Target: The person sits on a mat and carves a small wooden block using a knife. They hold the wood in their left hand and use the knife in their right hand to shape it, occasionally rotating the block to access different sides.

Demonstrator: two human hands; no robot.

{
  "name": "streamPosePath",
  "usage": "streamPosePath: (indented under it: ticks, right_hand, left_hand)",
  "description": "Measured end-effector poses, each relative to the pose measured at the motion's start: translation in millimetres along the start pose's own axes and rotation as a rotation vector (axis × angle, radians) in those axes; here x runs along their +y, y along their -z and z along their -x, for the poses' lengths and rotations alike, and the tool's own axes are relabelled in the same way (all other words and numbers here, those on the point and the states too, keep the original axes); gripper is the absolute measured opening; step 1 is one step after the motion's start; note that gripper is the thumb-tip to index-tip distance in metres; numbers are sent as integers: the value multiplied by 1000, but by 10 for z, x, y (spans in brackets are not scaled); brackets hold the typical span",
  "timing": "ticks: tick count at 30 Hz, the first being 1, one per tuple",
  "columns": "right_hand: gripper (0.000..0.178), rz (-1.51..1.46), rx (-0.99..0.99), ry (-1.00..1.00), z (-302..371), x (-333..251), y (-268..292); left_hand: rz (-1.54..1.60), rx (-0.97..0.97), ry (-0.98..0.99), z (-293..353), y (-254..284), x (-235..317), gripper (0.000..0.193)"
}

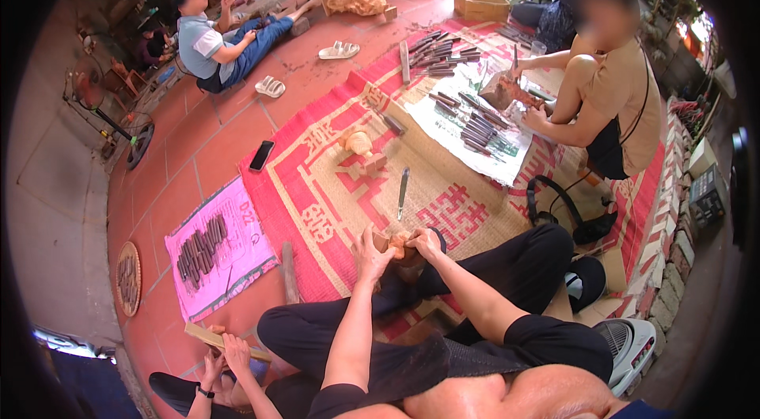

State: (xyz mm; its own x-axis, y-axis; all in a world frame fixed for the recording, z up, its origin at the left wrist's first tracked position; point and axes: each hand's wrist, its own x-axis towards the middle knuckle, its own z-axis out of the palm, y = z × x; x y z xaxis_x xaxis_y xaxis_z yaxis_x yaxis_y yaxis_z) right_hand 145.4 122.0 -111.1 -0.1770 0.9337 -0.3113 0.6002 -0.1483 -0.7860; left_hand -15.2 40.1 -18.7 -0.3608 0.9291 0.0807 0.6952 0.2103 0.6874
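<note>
My left hand (372, 256) and my right hand (427, 244) meet in front of my crossed legs. Between their fingers is a small light-brown wood carving (399, 242), gripped from both sides. Its lower part and the darker block beneath it are partly covered by my hands. Just beyond, a slim carving tool (403, 193) with a dark handle and pale blade lies on the red and tan woven mat (317, 182). Farther off on the mat sits a pale rounded wood carving (358, 143) beside a small wooden block (373, 165).
Many carving tools (484, 131) lie on a white sheet at the right, where a co-worker (625, 94) carves. At the left are a black phone (261, 155) and a pink cloth (237, 217) with dark tools. Another person's hands (226, 356) hold a wooden strip at lower left.
</note>
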Motion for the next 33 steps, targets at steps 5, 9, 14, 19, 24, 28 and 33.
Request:
streamPosePath:
  ticks: [5, 9, 14, 19, 24, 28, 33]
  right_hand:
    - [23, 198, -28, 55, -233, 157, -124]
    - [15, 238, 156, -155, -380, 295, -367]
    - [21, 232, 174, -227, -217, -46, -231]
    - [28, -35, 103, -163, 5, -147, 31]
    - [28, -13, 63, -48, 53, -165, 46]
    - [29, 242, 126, -157, -120, -134, 50]
    - [25, -66, 21, -101, 108, -262, 83]
  left_hand:
    - [-40, -8, -13, -36, -30, -16, 88]
    - [-10, -41, -8, -42, -71, 39, 88]
    - [-10, -14, -29, -17, -45, -85, 88]
    - [-28, -24, -37, -21, -53, -95, 89]
    - [-6, -34, -29, -31, -24, -18, 88]
    - [-33, -37, -49, -41, -36, 31, 85]
    - [-21, -17, -26, -23, -27, -57, 85]
